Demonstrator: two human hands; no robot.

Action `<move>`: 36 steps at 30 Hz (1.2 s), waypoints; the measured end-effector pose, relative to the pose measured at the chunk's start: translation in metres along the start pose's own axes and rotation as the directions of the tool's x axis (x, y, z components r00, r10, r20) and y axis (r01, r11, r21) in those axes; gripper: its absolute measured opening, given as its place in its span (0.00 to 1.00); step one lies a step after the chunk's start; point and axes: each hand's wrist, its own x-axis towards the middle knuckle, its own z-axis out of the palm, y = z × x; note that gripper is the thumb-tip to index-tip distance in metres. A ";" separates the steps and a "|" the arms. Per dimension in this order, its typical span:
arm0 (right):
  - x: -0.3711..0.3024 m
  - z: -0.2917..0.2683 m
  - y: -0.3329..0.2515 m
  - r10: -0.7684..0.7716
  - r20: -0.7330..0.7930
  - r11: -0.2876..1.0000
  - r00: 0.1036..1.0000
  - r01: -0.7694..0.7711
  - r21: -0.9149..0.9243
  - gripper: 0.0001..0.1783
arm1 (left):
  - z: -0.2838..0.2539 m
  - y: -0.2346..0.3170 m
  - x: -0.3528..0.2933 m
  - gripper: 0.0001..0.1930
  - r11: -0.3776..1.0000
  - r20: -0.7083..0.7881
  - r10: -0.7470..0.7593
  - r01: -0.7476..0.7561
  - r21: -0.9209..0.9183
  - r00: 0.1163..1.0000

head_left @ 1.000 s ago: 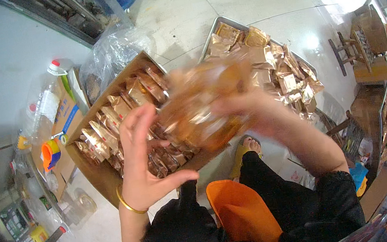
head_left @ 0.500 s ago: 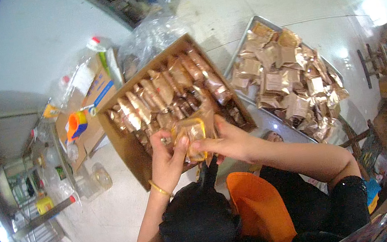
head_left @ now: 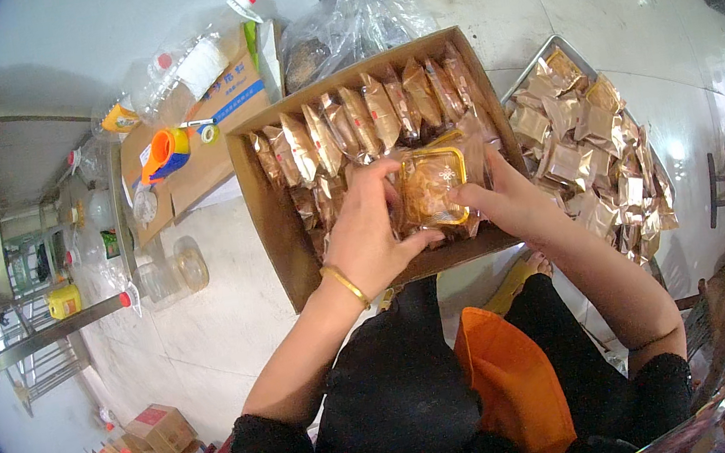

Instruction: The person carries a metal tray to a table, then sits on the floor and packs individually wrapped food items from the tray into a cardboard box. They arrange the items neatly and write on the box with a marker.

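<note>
Between my two hands is a packaged food item (head_left: 433, 186), a brownish-gold packet with a clear front and a yellow-edged square window. My right hand (head_left: 508, 197) grips its right side, with the thumb pressed on the front. At the left side, my left hand (head_left: 370, 223) curves round the packet, its thumb along the lower edge. Both hands are over an open cardboard box (head_left: 268, 231). Inside it, similar packets (head_left: 346, 126) stand on edge in rows; the held packet and my hands hide part of the nearer rows.
To the right, a metal tray (head_left: 557, 47) bears a heap of loose gold packets (head_left: 597, 135). Flattened cardboard (head_left: 201, 161) with an orange-and-blue tape dispenser (head_left: 167, 153) lies to the left. Behind the box is a clear plastic bag (head_left: 369, 19). Cartons (head_left: 161, 432) are stacked at lower left.
The view has shifted, so the box and tray sit differently in it. My hands have turned the packet's windowed face up and spread to its two sides over the box.
</note>
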 end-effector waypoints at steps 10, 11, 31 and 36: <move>-0.001 0.017 -0.003 -0.131 0.041 0.675 0.990 0.119 -0.728 0.42 | 0.053 -0.059 0.031 0.41 0.994 0.065 -0.101 0.098 0.042 0.993; 0.003 0.015 -0.006 -0.055 0.024 0.649 0.998 0.055 -0.759 0.41 | 0.056 -0.054 0.033 0.42 0.995 0.031 -0.078 0.076 0.058 0.997; 0.017 0.012 0.015 -0.102 0.042 0.703 0.994 0.102 -0.704 0.24 | 0.072 -0.033 0.048 0.37 0.947 0.053 -0.127 0.105 0.305 0.991; -0.037 -0.032 -0.034 -0.203 0.190 0.618 0.961 0.276 -0.736 0.23 | 0.091 -0.030 0.058 0.33 0.957 -0.048 -0.117 0.125 0.262 0.992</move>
